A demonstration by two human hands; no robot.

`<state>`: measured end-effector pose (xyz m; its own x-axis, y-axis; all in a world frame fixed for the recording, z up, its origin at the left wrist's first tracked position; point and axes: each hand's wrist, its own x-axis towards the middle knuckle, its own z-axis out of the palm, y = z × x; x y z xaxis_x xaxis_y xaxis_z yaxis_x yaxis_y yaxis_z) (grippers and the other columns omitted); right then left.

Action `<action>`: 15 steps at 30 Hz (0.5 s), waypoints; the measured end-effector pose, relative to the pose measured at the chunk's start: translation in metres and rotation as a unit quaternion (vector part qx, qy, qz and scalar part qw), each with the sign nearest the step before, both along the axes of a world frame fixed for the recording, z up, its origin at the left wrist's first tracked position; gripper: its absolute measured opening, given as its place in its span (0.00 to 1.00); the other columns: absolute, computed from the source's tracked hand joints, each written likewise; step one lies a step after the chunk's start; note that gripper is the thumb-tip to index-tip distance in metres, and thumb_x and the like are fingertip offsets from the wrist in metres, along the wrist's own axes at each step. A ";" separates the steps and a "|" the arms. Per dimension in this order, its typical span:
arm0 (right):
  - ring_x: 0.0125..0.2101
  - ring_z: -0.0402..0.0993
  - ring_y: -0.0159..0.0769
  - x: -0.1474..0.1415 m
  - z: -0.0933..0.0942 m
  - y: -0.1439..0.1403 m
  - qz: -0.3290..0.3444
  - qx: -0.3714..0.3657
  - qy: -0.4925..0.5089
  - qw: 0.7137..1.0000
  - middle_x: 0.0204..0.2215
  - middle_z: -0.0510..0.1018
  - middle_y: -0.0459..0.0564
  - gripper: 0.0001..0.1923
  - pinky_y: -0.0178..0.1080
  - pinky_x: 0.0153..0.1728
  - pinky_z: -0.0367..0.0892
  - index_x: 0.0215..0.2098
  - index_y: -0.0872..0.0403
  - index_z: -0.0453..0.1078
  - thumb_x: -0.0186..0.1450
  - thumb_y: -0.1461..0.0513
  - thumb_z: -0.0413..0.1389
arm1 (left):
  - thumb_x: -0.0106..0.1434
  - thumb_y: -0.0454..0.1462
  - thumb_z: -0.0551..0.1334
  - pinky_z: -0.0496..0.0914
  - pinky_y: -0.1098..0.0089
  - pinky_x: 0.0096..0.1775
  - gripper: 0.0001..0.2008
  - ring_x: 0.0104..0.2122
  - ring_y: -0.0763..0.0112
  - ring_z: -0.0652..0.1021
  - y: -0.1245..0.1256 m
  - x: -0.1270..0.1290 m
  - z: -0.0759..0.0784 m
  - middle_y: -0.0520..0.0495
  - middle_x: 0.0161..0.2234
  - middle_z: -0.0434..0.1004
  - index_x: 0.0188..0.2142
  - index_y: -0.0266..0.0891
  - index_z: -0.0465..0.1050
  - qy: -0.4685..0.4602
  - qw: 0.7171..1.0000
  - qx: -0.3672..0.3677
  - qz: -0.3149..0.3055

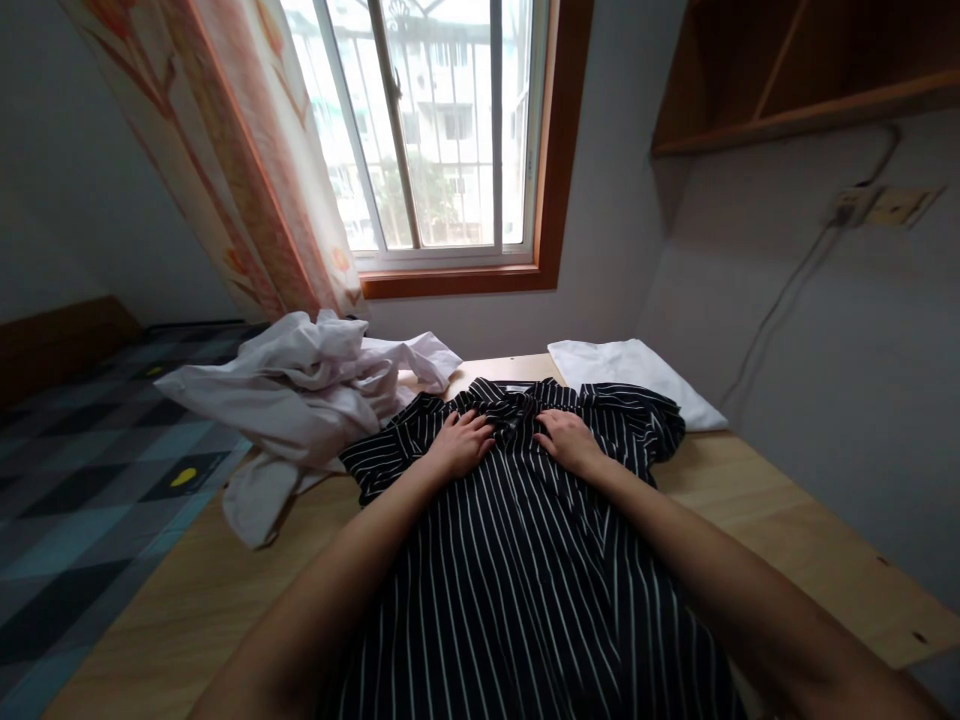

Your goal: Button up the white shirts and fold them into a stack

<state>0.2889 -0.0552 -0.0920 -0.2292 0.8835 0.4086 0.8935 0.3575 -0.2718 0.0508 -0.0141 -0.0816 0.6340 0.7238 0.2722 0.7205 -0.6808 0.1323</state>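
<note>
A black shirt with white stripes [517, 560] lies spread over the wooden table, its collar toward the window and its short sleeves out to both sides. My left hand [461, 443] rests flat on the left of the chest just below the collar, fingers stretched out. On the other side of the front opening, my right hand [568, 440] lies on the cloth with its fingers extended. Both palms face down and press on the fabric. The shirt's lower part runs toward me, out of the bottom of the view.
A crumpled white garment [300, 400] is heaped at the table's left edge. Folded white cloth [637, 375] lies at the back right of the wooden table [757, 510]. A checked bed [97, 480] adjoins on the left. A cord [780, 300] hangs along the right wall.
</note>
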 end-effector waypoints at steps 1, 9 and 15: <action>0.50 0.70 0.48 -0.004 0.003 -0.004 -0.011 -0.001 0.003 1.000 0.48 0.76 0.60 0.15 0.53 0.53 0.62 0.49 0.56 0.71 0.65 0.60 0.55 | 0.66 0.42 0.54 0.54 0.53 0.58 0.14 0.57 0.54 0.67 -0.001 0.002 0.003 0.44 0.52 0.74 0.46 0.45 0.74 0.011 1.000 0.018 0.001; 0.55 0.62 0.59 0.016 0.008 -0.052 -0.086 0.033 -0.067 0.993 0.54 0.70 0.65 0.29 0.60 0.54 0.54 0.54 0.54 0.68 0.60 0.48 0.60 | 0.60 0.48 0.61 0.59 0.53 0.50 0.16 0.48 0.47 0.69 -0.033 -0.037 0.044 0.35 0.44 0.73 0.41 0.39 0.72 0.004 0.983 0.132 0.131; 0.58 0.57 0.61 0.076 0.010 -0.045 -0.263 -0.001 -0.122 0.957 0.61 0.60 0.68 0.41 0.59 0.54 0.52 0.63 0.57 0.56 0.59 0.46 0.59 | 0.59 0.58 0.57 0.61 0.53 0.46 0.29 0.45 0.44 0.71 -0.054 -0.102 0.057 0.32 0.41 0.74 0.43 0.34 0.71 0.111 0.945 0.097 0.291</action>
<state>0.3645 -0.1004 -0.0824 0.1587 0.9038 0.3975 0.9867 -0.1593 -0.0319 -0.0508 -0.0686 -0.0242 0.2017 0.9178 0.3421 0.9756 -0.1575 -0.1528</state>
